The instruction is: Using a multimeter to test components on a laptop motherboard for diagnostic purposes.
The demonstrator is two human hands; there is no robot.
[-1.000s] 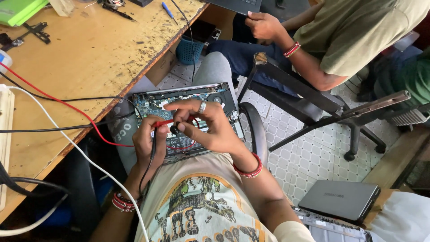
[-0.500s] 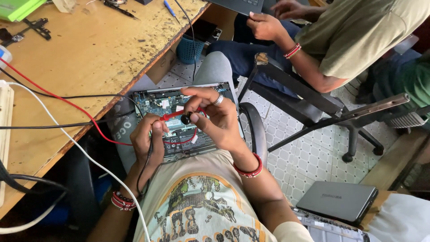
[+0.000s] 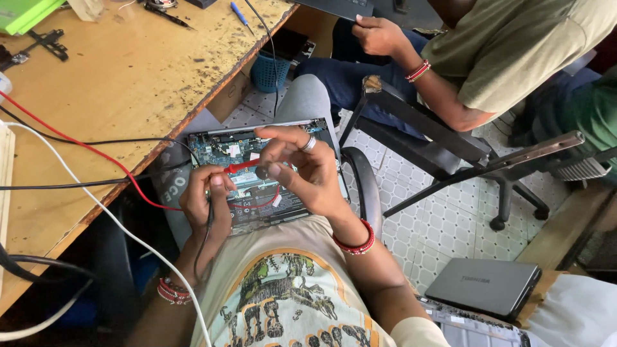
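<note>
An opened laptop base (image 3: 257, 193), circuit board exposed, rests on my lap. My left hand (image 3: 204, 200) is closed on a black test probe whose black lead (image 3: 209, 225) runs down toward my wrist. It also steadies a red probe (image 3: 241, 166) that points right. My right hand (image 3: 307, 170), with a ring on one finger, hovers just above the board. It pinches a small round coin cell (image 3: 261, 171) between thumb and fingers, and the red probe's tip meets the cell.
A worn wooden workbench (image 3: 128, 83) lies to my left, with red, black and white leads (image 3: 96, 154) trailing off it, plus a blue screwdriver (image 3: 239, 14). Another person (image 3: 488, 58) sits on an office chair (image 3: 463, 154) ahead right. A closed grey laptop (image 3: 485, 286) sits lower right, a blue basket (image 3: 268, 71) under the bench.
My right hand has lifted off the board and turned, bringing the coin cell up against the red probe. My left hand has stayed nearly where it was.
</note>
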